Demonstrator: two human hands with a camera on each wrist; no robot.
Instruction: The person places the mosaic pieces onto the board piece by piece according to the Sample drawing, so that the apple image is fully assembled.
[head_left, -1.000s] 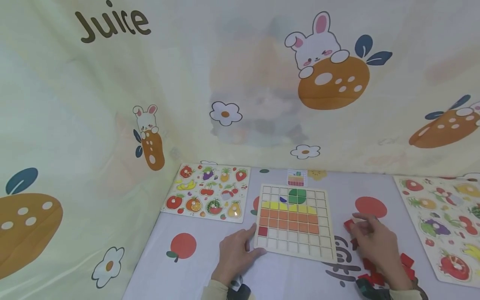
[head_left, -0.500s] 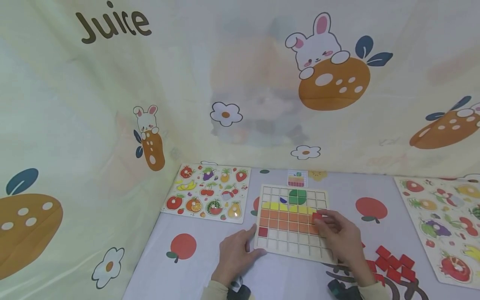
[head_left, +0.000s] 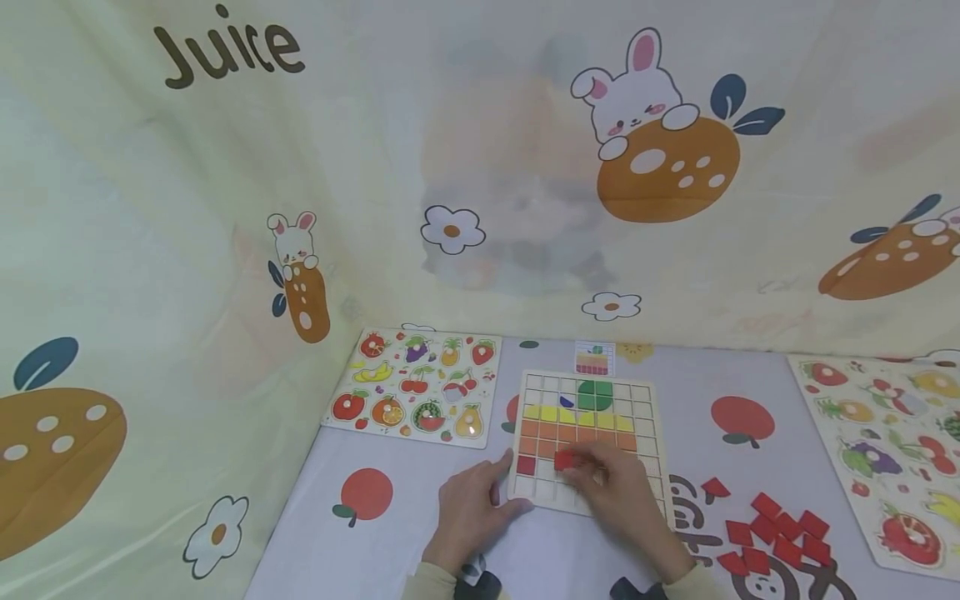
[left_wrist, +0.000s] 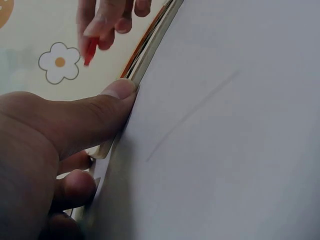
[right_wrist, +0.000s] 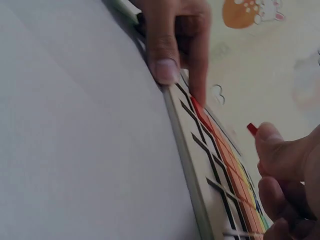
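Red tile (head_left: 563,461) pinched by right hand (head_left: 618,490), grid board (head_left: 546,486) gripped at one corner by left hand (head_left: 472,510)

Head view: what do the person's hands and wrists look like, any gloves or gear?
Left hand and right hand are bare, no gloves. Pale beige sleeves; a dark device at each wrist. No cables or markings discernible.

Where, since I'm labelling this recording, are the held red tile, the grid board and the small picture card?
Red tile (head_left: 563,461): head view, its exposed flat face.
Grid board (head_left: 645,408): head view, a bare right-hand square.
Picture card (head_left: 594,358): head view, its printed middle.
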